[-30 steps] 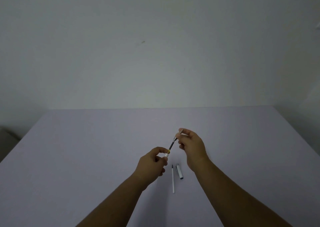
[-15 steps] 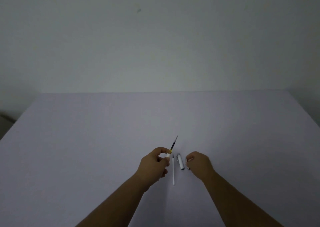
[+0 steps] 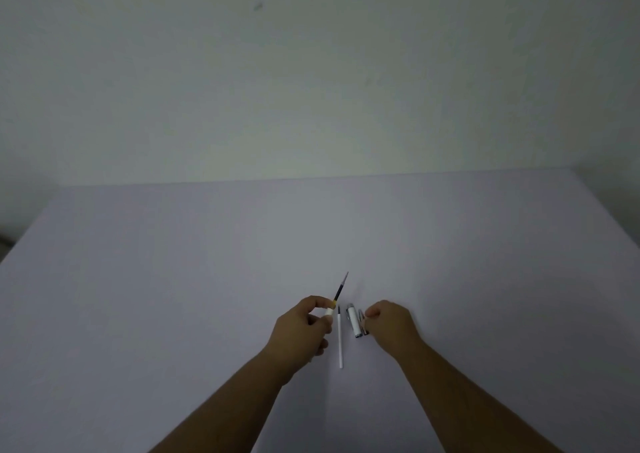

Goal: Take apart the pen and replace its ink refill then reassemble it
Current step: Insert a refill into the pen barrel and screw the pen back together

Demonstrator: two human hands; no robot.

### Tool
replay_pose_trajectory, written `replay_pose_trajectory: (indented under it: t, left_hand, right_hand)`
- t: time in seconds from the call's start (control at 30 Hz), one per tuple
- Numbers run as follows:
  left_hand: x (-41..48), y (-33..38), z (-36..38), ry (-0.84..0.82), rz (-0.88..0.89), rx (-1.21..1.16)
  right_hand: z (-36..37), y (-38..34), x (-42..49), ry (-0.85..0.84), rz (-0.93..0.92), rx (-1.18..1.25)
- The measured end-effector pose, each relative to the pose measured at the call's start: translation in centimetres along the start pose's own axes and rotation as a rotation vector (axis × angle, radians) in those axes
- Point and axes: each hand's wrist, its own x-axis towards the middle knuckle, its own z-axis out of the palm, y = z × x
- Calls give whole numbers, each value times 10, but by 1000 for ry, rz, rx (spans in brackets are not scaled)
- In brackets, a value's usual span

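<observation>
My left hand (image 3: pixel 301 331) grips the white pen barrel (image 3: pixel 329 311) by its yellow-ringed end. The dark ink refill (image 3: pixel 340 288) sticks out of the barrel, pointing up and away. A thin white spare refill (image 3: pixel 340 343) lies on the table between my hands. Just right of it lies a short white and silver pen cap (image 3: pixel 354 322). My right hand (image 3: pixel 393 328) rests on the table beside the cap. Its fingertips are closed on a small grey pen tip piece (image 3: pixel 362 322), which touches the table next to the cap.
The pale lavender table (image 3: pixel 207 279) stretches far to the left, right and back. A plain wall rises behind its far edge. A dark corner of something shows past the table's left edge (image 3: pixel 5 236).
My right hand pulled the tip piece off the refill's end and came down to the table beside the cap. My left hand still holds the barrel, the refill's tip bare.
</observation>
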Motion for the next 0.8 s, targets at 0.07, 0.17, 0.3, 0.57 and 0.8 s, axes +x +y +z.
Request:
replay_pose_trajectory:
  t: [0.07, 0.17, 0.3, 0.57, 0.8]
  left_hand:
    - [0, 0, 0, -2, 1, 3]
    - [-1, 1, 1, -2, 5, 14]
    - [-1, 5, 4, 2, 6, 21]
    - [1, 8, 11, -15, 14, 13]
    - [6, -4, 7, 9, -20, 69]
  right_hand:
    - [-1, 2, 0, -10, 5, 6]
    - [-6, 1, -1, 28, -2, 92]
    - [-21, -18, -9, -98, 50, 666]
    - [-35, -41, -16, -197, -14, 933]
    - [-39, -6, 13, -52, 161, 460]
